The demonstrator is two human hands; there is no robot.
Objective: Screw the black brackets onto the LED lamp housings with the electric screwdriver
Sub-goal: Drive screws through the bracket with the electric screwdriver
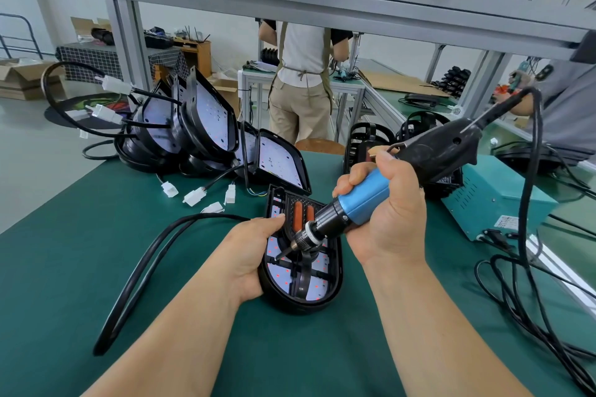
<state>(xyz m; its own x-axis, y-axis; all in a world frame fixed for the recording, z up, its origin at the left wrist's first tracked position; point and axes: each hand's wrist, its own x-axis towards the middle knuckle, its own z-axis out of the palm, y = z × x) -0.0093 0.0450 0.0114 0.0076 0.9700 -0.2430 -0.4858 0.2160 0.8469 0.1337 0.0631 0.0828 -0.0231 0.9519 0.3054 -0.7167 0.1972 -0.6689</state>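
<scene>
left hand (250, 255) holds lamp housing (333, 280) | right hand (383, 213) grips screwdriver (361, 206)

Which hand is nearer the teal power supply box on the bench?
Right. The right hand, gripping the electric screwdriver, sits just left of the teal power supply box; the left hand is farther left, holding the LED lamp housing.

**Clearance about the grip on the electric screwdriver (361, 209).** Nearer than the grip, green mat (290, 358) is left open between the forearms. To its left, passage is barred by the left hand (251, 255) holding the lamp housing (322, 280) and by a black cable (143, 267). Beyond it, stacked housings (206, 126) and white connectors (193, 195) are met. To its right, access is blocked by a teal power box (496, 203) and looped cords (525, 235).
</scene>
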